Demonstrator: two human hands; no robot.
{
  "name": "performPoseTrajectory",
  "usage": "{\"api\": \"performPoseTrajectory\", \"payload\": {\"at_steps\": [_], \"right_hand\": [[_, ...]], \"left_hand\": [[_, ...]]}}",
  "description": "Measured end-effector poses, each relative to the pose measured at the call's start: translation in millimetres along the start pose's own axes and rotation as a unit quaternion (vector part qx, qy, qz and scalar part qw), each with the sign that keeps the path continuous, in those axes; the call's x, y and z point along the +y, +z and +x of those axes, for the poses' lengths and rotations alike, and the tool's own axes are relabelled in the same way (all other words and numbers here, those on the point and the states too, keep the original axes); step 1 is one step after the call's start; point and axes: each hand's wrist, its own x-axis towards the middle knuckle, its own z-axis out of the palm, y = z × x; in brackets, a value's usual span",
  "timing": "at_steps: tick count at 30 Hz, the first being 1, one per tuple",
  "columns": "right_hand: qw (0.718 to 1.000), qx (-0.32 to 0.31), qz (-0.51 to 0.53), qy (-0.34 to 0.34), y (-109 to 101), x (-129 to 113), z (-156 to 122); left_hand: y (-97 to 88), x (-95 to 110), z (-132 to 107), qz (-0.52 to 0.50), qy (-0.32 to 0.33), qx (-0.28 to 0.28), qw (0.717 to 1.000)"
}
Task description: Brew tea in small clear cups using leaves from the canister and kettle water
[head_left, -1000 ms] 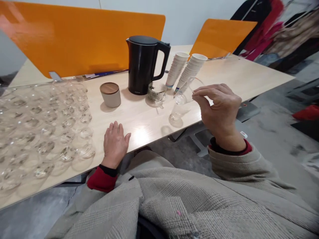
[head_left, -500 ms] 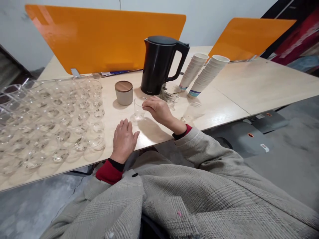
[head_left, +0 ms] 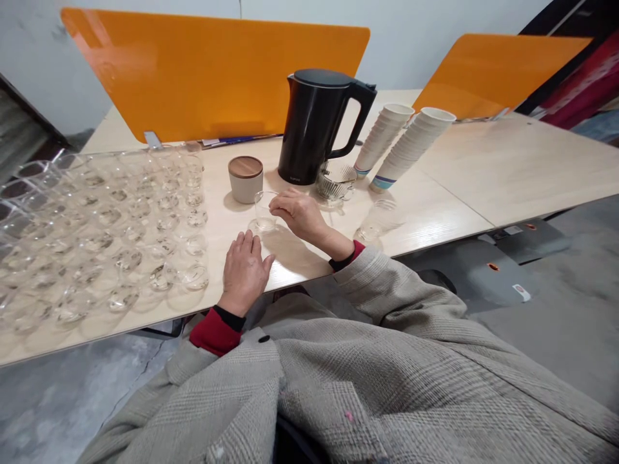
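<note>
On the pale table point(head_left: 483, 161), just in front of a grey pot point(head_left: 245, 188) with a wooden lid point(head_left: 245, 167), a clear cup point(head_left: 262, 214) is upright, gripped near its rim by the fingertips of the right hand point(head_left: 300, 214). Close by, the left hand point(head_left: 245, 265) is open, palm down at the table's front edge. Rows of clear glasses point(head_left: 111, 240) fill the left side. Behind the right hand stand a ribbed glass mug point(head_left: 334, 183) and a black kettle point(head_left: 309, 132), with two stacks of paper cups point(head_left: 411, 148) beside them and an orange panel point(head_left: 207, 77) behind.
</note>
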Motion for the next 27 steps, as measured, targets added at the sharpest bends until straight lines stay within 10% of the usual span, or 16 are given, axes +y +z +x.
{"api": "performPoseTrajectory", "payload": {"at_steps": [27], "right_hand": [[0.997, -0.019, -0.022, -0.076, -3.1, -10.8, -22.8]], "left_hand": [[1.1, 0.5, -1.3, -0.024, -0.016, 0.008, 1.0]]}}
